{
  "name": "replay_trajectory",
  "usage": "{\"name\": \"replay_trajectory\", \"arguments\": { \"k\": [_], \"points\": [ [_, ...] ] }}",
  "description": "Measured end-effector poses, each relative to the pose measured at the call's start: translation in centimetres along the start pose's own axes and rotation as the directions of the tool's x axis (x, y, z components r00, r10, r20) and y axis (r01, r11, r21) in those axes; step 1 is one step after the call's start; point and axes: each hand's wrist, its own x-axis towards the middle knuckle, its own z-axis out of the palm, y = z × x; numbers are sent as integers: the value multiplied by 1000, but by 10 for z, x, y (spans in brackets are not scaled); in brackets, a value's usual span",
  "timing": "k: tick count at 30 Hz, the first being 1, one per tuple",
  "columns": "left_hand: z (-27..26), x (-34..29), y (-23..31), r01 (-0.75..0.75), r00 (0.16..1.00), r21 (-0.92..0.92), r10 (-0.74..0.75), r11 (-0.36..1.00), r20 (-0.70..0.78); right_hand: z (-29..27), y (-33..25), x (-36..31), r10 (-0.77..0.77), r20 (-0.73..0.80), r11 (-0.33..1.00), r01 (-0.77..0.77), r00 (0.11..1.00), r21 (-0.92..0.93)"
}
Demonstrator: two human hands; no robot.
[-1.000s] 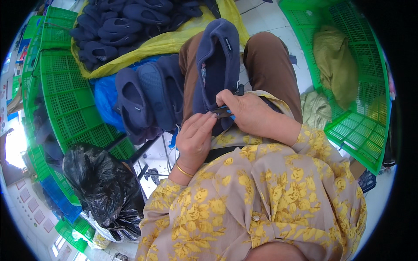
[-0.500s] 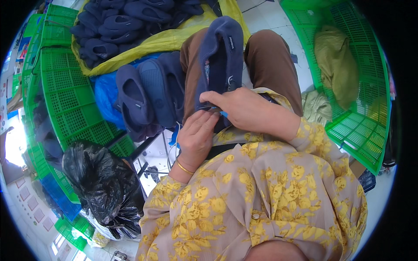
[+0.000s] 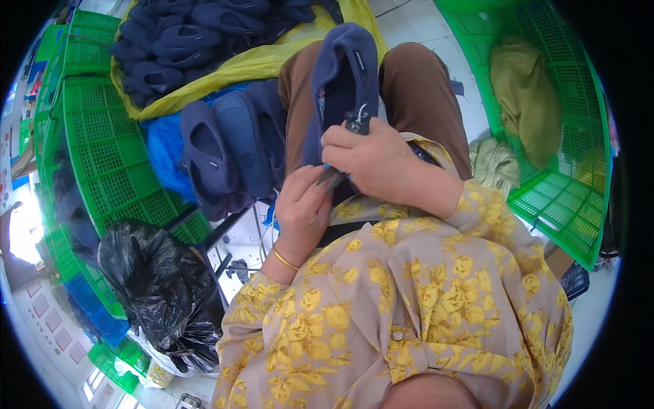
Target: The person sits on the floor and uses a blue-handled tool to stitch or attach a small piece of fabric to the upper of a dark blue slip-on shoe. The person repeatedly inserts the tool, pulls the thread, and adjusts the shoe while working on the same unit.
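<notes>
A dark navy slipper (image 3: 347, 58) lies lengthwise on my lap between my brown-trousered knees, its opening facing up. My left hand (image 3: 300, 208) is closed at the slipper's near end, fingers pinched on its edge; the exact grip is partly hidden. Just right of it, my right hand (image 3: 371, 157) is wrapped round thread snips (image 3: 331, 178). Their pointed metal blades come out beside my left fingertips, and a dark end with a white cord sticks out above my fist. Left of my knee stand several more navy slippers (image 3: 238, 143), close together side by side.
A yellow sack (image 3: 252, 71) full of navy slippers lies ahead on the left. Green plastic crates (image 3: 109, 136) line the left. Another green crate (image 3: 558, 204) on the right holds olive cloth (image 3: 524, 102). Near my left elbow bulges a black plastic bag (image 3: 157, 286).
My right hand has turned and shifted slightly, so the snips' blades and dark corded end now show. The left hand has moved a little; the slipper stays on my lap.
</notes>
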Motion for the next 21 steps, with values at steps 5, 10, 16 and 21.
{"name": "replay_trajectory", "arguments": {
  "k": [5,10,16,21],
  "points": [
    [1,5,-1,-60,997,-4,60,998,41,-7,-3,20,356,-285,720,-67,890,690],
    [-4,16,3,90,995,-113,-84,989,61,-47,11,16,457,297,-93,-287,838,953],
    [-10,20,4,175,978,-147,-155,974,136,-86,23,5,418,123,-187,-47,900,981],
    [-11,18,4,271,958,-259,-234,927,165,-42,12,-18,316,163,683,-344,934,644]
  ]
}}
